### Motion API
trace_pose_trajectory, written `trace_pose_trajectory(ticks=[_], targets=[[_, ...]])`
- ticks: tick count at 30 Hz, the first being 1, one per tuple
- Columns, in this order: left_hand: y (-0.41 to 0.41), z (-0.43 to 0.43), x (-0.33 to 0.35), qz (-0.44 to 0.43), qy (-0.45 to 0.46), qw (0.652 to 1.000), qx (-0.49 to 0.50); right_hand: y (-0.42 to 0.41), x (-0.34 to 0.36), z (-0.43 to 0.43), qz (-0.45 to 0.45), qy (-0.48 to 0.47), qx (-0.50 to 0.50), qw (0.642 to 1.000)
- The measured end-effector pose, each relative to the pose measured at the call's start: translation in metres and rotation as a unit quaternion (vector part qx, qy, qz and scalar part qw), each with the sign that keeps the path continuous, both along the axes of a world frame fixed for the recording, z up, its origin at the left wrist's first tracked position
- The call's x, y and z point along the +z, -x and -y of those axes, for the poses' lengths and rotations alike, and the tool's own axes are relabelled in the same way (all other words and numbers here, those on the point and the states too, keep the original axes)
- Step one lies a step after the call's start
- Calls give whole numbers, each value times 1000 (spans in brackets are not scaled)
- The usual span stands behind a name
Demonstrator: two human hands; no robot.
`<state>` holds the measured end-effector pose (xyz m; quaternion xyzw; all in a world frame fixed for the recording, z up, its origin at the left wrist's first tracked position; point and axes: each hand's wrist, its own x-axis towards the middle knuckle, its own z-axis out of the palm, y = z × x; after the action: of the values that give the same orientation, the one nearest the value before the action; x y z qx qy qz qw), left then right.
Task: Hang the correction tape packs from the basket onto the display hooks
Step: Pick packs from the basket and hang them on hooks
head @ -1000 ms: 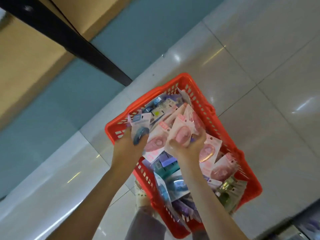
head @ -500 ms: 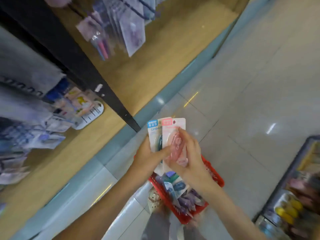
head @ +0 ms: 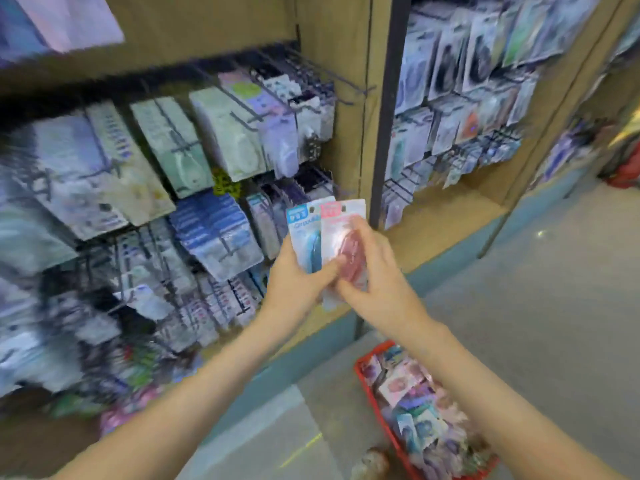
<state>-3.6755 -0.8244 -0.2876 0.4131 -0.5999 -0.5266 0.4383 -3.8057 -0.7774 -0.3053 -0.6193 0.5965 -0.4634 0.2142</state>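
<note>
The left hand (head: 294, 285) and right hand (head: 377, 271) are bare. The left forearm (head: 207, 386) and right forearm (head: 485, 393) are unclothed to the frame's edge. Low down, a pale brownish shoe toe (head: 369, 460) shows, too blurred for detail.

The right hand (head: 377, 278) hides the pink pack's (head: 341, 226) lower half. Partly behind that pack sits the blue pack (head: 304, 233). Left of it the hung packs (head: 156, 150) blur, and below it the basket (head: 357, 367) is cropped.

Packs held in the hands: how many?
2: blue pack in the left hand; pink pack overlapping its right edge, gripped by the right hand. Others may hide behind.
</note>
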Motion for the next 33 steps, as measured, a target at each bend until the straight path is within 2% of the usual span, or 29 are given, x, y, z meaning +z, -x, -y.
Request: trace_pose_trajectory(ticks=[6, 10, 18, 27, 33], targets=[[-118, -41, 104, -6, 100, 994, 38, -100, 106, -19, -67, 73, 99, 990], [-194, -56, 164, -18, 152, 985, 82, -163, 169, -14, -85, 155, 148, 973], [-354, -50, 263, -23, 240, 946, 215, -298, 279, 36, -96, 260, 202, 939], [-513, -7, 344, -24, 336, 902, 271, -431, 394, 114, -115, 319, 181, 923], [-548, 29, 372, -67, 374, 892, 244, -462, 445, 156, -121, 322, 130, 930]])
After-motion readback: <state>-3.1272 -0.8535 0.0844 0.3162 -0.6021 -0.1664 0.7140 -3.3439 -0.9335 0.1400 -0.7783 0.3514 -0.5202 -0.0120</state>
